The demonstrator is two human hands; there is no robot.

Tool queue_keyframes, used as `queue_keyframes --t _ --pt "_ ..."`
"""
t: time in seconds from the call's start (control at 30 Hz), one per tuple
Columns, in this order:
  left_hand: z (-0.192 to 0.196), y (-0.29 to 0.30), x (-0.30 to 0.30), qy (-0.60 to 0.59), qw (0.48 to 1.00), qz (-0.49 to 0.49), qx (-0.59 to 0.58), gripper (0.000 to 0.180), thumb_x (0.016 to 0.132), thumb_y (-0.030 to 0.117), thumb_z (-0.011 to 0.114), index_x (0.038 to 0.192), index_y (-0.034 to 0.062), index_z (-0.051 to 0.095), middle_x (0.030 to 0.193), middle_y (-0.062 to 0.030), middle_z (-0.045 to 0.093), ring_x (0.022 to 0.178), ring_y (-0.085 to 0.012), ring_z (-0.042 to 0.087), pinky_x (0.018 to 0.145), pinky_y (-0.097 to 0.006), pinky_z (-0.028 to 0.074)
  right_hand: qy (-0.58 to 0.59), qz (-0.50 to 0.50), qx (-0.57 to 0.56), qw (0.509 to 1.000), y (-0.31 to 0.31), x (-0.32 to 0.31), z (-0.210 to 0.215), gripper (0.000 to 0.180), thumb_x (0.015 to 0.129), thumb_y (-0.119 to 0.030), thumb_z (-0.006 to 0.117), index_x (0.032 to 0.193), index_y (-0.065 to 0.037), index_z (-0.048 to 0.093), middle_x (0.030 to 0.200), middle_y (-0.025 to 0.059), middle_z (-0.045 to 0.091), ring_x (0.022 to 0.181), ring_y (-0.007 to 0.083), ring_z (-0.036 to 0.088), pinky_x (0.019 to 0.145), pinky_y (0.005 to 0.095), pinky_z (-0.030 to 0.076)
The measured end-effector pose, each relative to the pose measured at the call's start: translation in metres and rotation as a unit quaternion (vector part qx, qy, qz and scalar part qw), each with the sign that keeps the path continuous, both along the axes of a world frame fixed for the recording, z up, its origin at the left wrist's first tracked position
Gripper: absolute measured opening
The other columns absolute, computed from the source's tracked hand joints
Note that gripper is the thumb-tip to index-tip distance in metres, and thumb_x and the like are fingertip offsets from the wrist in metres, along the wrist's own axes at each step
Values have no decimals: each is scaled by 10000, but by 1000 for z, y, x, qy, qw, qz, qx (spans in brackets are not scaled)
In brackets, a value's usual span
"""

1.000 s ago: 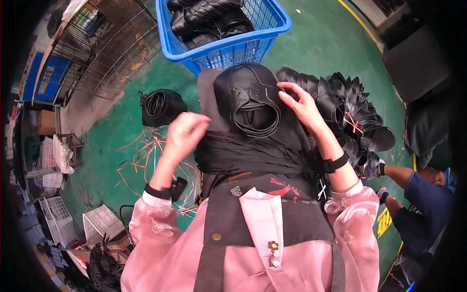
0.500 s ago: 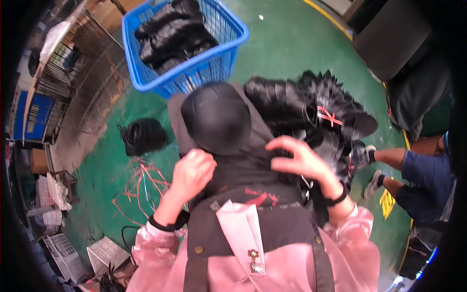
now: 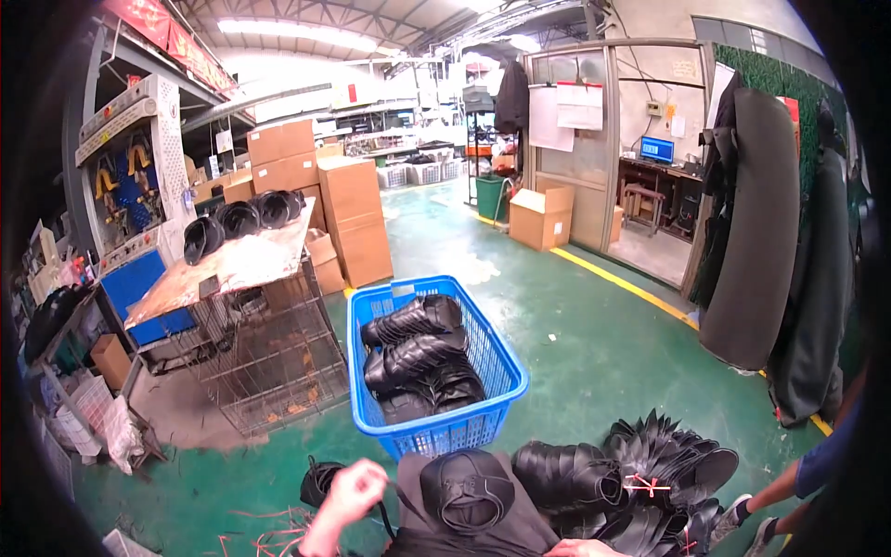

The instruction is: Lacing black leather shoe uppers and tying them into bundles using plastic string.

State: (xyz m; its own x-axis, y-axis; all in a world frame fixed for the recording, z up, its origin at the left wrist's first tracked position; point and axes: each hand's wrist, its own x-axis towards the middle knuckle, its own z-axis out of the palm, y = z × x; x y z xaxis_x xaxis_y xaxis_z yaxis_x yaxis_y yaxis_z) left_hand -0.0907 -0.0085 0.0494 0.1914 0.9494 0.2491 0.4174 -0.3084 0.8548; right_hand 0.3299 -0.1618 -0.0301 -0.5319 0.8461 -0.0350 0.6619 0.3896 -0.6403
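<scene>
left hand curled in a fist at the edge of the black round rubber piece w/ strap, low centre, atop a dark stack. right hand barely in view at bottom edge, grip can't tell. blue plastic mesh basket w/ black rubber pieces just behind it.

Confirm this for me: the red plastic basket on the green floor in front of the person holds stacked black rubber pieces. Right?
Not quite. The head view shows the plastic basket is blue, not red. The rest holds: it stands on the green floor in front of the person and holds stacked black rubber pieces.
</scene>
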Motion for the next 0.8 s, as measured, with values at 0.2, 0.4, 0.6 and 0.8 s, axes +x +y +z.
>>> queue_keyframes --t 0.2,0.4,0.6,0.8 --pt "144 117 32 54 965 -12 258 447 880 86 556 1320 26 508 1368 -186 510 1250 -223 512 1007 -342 414 -14 52 -12 998 28 -1 -7 378 817 -210 659 1168 -83 595 1079 115 605 1018 300 602 827 372 509" --pt "196 181 78 -25 958 -28 285 368 941 100 536 1299 16 521 822 -37 609 746 -109 551 739 -258 467 -132 13 -37 990 19 -6 23 611 821 -375 669 1341 -112 487 1137 146 600 1087 329 549 938 434 431" --pt "89 56 166 89 935 -336 73 99 810 -14 597 882 -20 666 693 -95 652 615 -172 639 601 -305 509 214 -177 118 953 52 -41 90 688 867 -303 649 1443 -93 338 1424 128 403 1254 280 451 931 380 486" --pt "72 2 191 117 868 -478 60 197 847 34 611 1037 27 664 934 -153 679 812 -303 668 711 -342 527 501 -109 -178 840 70 -62 57 541 929 -238 620 1399 -63 416 1283 28 516 959 73 531 690 204 460"
